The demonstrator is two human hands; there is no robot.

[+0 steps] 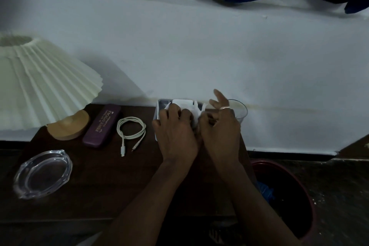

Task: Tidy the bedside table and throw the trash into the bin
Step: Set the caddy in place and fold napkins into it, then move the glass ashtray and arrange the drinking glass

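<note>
Both hands meet over a small grey tray [157,110] at the back right of the dark bedside table [99,181]. My left hand [175,134] presses its fingers onto a white item with straps [184,105] lying in the tray. My right hand [219,128] pinches one white strap beside it, with two fingers lifted. Much of the white item is hidden under my hands. A dark red bin [295,195] stands on the floor right of the table, with blue trash [265,189] inside.
A pleated cream lamp [40,82] on a wooden base [67,126] fills the left. A purple glasses case [101,126], a coiled white cable [130,130] and a glass ashtray [43,173] lie on the table. A clear glass [240,111] stands behind my right hand.
</note>
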